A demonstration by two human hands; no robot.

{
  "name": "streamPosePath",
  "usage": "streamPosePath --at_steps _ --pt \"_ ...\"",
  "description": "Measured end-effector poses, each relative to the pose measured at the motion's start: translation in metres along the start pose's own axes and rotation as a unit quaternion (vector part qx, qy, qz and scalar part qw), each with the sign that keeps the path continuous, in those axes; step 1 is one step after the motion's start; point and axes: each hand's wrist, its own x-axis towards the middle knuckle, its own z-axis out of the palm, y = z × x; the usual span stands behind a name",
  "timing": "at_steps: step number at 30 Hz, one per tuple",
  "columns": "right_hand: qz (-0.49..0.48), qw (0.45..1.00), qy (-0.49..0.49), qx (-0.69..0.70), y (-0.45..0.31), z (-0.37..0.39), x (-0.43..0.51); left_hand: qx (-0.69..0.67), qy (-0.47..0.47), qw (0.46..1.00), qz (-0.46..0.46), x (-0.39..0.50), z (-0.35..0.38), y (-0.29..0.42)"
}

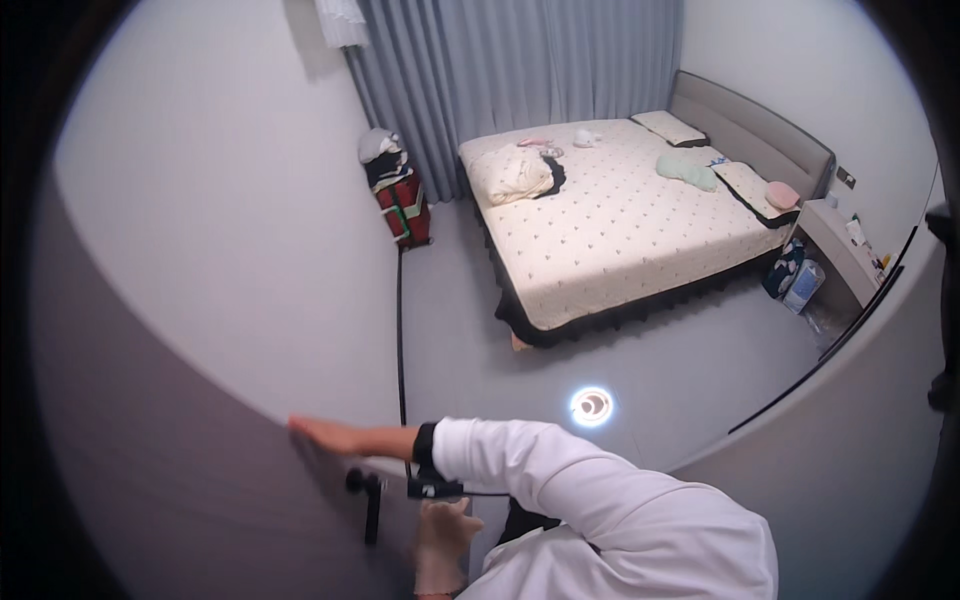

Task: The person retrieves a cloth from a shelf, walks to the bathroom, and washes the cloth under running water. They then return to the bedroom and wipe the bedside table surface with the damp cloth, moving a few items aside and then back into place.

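My right arm, in a white sleeve with a black band at the wrist, stretches across to the left. My right hand [326, 435] is blurred, fingers extended at the top edge of a grey-mauve door [225, 480]; it appears to hold nothing. Below it a black lever handle [373, 510] juts from the door. My left hand [448, 529] is raised low in the view, right of the handle, its fingers partly bent. Just above those fingers is a small black box [435, 490] with a dark cable; whether they touch cannot be told.
Ahead stands a bed [622, 255] with a cream patterned cover. A red suitcase [405, 210] topped with cloth is by the grey curtain [517, 60]. Bags [805, 285] sit under a desk [829, 225] at right. A glowing ring [592, 406] shows on the floor [450, 322].
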Motion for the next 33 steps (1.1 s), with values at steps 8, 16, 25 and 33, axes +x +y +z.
streamPosePath --at_steps 8,16,25,33 --pt "-0.090 0.982 -0.165 -0.022 0.001 -0.105 0.015 -0.106 -0.080 0.987 -0.091 0.184 -0.063 -0.070" --pt "0.126 0.901 0.415 0.014 0.013 -0.433 -0.233 0.280 -0.060 0.958 0.010 0.476 -0.118 -0.088" --pt "-0.252 0.720 0.466 0.449 -0.072 -0.605 -0.479 -0.322 0.170 0.830 0.422 0.722 -0.189 0.212" --pt "-0.266 0.683 0.615 0.289 -0.155 -0.728 -0.643 -0.598 -0.092 0.741 0.291 0.897 -0.225 0.320"
